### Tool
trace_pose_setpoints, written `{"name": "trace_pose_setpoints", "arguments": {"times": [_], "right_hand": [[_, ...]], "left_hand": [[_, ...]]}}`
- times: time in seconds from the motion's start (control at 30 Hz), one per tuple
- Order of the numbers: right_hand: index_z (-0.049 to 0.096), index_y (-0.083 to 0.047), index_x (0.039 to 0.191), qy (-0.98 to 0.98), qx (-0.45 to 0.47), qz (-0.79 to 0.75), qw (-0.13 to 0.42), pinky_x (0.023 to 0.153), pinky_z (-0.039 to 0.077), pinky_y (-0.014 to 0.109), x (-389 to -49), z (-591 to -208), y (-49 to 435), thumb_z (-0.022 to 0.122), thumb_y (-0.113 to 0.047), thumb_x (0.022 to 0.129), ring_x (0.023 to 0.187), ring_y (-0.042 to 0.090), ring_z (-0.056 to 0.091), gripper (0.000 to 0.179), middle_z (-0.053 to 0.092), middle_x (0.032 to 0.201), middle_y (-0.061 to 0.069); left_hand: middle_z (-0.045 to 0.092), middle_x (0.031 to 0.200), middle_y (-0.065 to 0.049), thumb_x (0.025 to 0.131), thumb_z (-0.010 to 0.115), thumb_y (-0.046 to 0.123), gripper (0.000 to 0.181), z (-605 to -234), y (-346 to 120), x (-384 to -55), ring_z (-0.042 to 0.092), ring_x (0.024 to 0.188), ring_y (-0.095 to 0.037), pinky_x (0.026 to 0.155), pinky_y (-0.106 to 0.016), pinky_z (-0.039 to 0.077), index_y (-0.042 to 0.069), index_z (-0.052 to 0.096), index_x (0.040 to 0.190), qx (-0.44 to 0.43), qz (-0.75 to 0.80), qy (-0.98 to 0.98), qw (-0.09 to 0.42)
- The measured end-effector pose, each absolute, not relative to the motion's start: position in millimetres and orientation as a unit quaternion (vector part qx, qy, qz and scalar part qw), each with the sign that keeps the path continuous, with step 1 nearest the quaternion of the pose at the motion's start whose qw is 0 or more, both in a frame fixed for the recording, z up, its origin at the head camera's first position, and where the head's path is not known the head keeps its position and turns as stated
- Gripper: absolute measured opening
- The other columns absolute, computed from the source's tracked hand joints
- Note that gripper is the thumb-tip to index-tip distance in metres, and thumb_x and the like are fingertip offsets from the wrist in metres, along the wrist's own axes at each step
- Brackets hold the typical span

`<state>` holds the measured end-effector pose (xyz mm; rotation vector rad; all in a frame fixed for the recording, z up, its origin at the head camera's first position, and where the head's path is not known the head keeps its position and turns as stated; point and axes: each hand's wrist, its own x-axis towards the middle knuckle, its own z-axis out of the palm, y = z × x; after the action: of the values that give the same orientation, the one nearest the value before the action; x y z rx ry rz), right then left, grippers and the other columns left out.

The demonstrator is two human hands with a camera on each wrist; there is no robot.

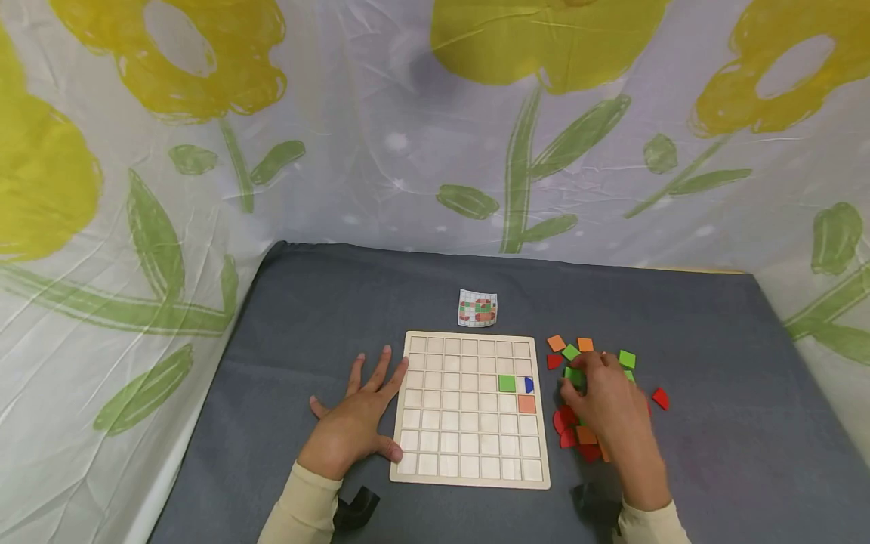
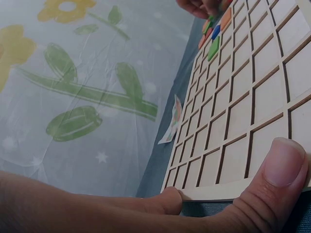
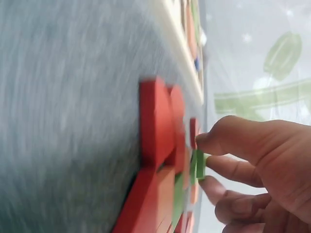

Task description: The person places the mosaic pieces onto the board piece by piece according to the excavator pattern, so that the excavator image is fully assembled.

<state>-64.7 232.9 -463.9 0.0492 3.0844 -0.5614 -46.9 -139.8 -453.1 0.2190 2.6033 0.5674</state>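
A wooden grid board lies on the dark cloth. In its right-hand columns sit a green square tile, a blue half-round tile and an orange square tile. My left hand is spread along the board's left edge, its thumb resting on the frame near the lower corner. My right hand is over the loose pile, thumb and fingertips pinching a green tile. Red tiles lie beside and under that hand, which covers part of the pile.
A small printed card with a coloured grid pattern lies behind the board. Loose orange tiles, more green tiles and a stray red tile surround the right hand. A white cloth with painted yellow flowers hangs behind.
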Motion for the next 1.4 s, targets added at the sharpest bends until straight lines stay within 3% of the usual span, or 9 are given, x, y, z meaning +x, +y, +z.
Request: {"name": "trace_pose_setpoints", "arguments": {"times": [0.2, 0.43, 0.73, 0.97, 1.4], "right_hand": [[0.07, -0.004, 0.121, 0.982, -0.019, -0.186, -0.028, 0.049, 0.049, 0.036, -60, -457, 213, 0.078, -0.022, 0.09, 0.066, 0.022, 0.057, 0.037, 0.064, 0.115, 0.019], [0.072, -0.011, 0.111, 0.976, -0.071, -0.201, -0.048, 0.042, 0.037, 0.029, -48, -458, 186, 0.082, -0.021, 0.089, 0.046, 0.012, 0.041, 0.026, 0.063, 0.111, 0.011], [0.072, -0.012, 0.104, 0.976, -0.106, -0.184, -0.054, 0.043, 0.036, 0.023, -35, -466, 164, 0.085, -0.02, 0.086, 0.051, 0.007, 0.041, 0.024, 0.063, 0.102, 0.006], [0.074, -0.014, 0.103, 0.977, -0.107, -0.182, -0.041, 0.043, 0.036, 0.021, -32, -470, 159, 0.085, -0.021, 0.087, 0.055, 0.004, 0.045, 0.021, 0.062, 0.103, 0.002], [0.077, -0.013, 0.102, 0.978, -0.117, -0.168, -0.047, 0.045, 0.038, 0.02, -32, -473, 157, 0.092, -0.022, 0.083, 0.057, 0.005, 0.048, 0.026, 0.063, 0.102, 0.003]], "left_hand": [[-0.005, 0.179, 0.006, 0.056, 0.1, 0.039, 0.144, -470, -144, -51, -0.011, 0.163, -0.038, 0.088, -0.1, -0.002, 0.038, 0.012, 0.171, 0.083, 0.218, 0.945, 0.23], [-0.012, 0.176, 0.014, 0.051, 0.099, 0.045, 0.15, -495, -150, -55, -0.016, 0.162, -0.035, 0.087, -0.099, -0.006, 0.047, 0.005, 0.168, 0.085, 0.221, 0.945, 0.226], [0.0, 0.179, 0.001, 0.056, 0.1, 0.038, 0.142, -456, -141, -49, -0.007, 0.163, -0.042, 0.088, -0.101, 0.004, 0.031, 0.017, 0.172, 0.083, 0.209, 0.947, 0.231], [-0.002, 0.179, 0.004, 0.054, 0.101, 0.039, 0.145, -469, -144, -51, -0.009, 0.163, -0.04, 0.087, -0.101, 0.0, 0.036, 0.015, 0.171, 0.083, 0.22, 0.946, 0.225], [0.001, 0.179, 0.0, 0.056, 0.1, 0.035, 0.141, -454, -140, -48, -0.006, 0.163, -0.043, 0.088, -0.101, 0.004, 0.029, 0.019, 0.171, 0.079, 0.211, 0.947, 0.229]]}}
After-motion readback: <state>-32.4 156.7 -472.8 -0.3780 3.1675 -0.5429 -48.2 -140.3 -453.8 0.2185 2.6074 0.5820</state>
